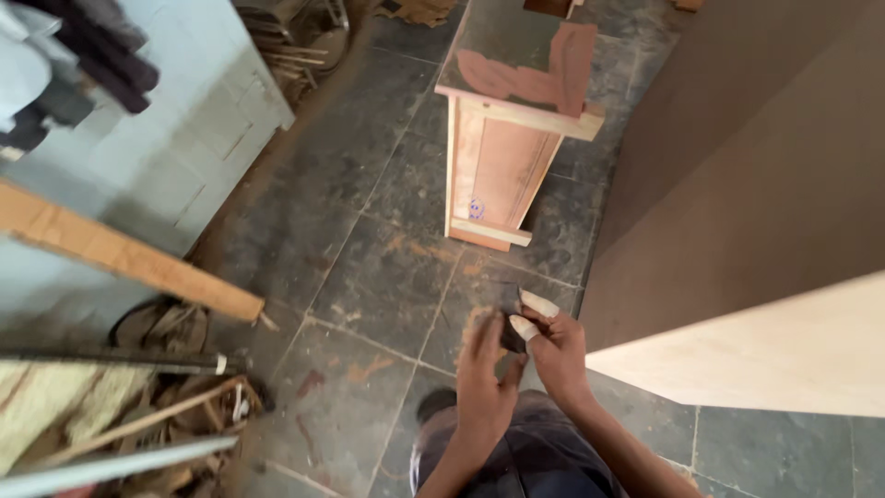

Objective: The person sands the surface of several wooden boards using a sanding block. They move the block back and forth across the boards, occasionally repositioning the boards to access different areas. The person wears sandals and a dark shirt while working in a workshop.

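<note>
Pale wraps cover 2 fingertips [537, 304] of the right hand [556, 355]. Left hand [484, 373] sits just beside it, fingers curled toward a small dark item [510, 334] between the 2 hands; too blurred to tell what it is or which hand pinches it. Both hands are over the grey stone floor [369, 277], above the person's lap, near the big board [737, 350] on the right.

Risks, as I judge them: wrapped tips reduce feel, so the item could slip and drop. Board edge sits close to the right forearm, easy to knock. Wooden stand [502, 157] ahead and scrap sticks [138, 424] at left crowd the footing.
</note>
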Motion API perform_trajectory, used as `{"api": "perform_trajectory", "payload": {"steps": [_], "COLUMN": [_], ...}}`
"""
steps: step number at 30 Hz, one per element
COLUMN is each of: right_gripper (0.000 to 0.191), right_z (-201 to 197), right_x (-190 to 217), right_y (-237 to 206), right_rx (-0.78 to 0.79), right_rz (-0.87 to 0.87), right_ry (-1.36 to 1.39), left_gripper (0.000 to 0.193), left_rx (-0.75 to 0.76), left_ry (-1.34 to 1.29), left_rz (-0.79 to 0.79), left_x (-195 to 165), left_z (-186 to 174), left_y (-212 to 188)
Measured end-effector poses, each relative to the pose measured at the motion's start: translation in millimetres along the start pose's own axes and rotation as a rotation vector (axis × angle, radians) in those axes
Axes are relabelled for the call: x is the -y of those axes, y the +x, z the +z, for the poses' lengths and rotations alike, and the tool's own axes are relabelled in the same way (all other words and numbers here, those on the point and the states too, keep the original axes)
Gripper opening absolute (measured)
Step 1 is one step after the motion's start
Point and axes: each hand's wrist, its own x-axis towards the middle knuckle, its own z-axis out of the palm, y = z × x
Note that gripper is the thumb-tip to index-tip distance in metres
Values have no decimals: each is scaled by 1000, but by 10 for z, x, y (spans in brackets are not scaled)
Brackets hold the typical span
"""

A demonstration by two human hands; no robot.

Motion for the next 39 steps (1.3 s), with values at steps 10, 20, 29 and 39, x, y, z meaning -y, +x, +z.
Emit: {"api": "perform_trajectory", "payload": {"steps": [10,20,29,39], "right_gripper": [50,43,39,42], "right_z": [680,923,309,-495], "right_x": [-38,281,-246,-1061], "right_y": [1005,1665,2299,3572], "right_rx": [-215,-492,-653,-153], "right_rz": [-341,109,-143,299], "right_ry": [-207,670,463,-1593], "left_gripper": [38,43,31,51], "left_rx": [212,590,547,402], "left_ry": [-143,-78,-298,256], "left_rz": [-135,574,383,313], "left_x": [616,584,1005,1745], "left_z": [-195,-298,126,1799], "left_y": [1613,2576,3184,4661]}}
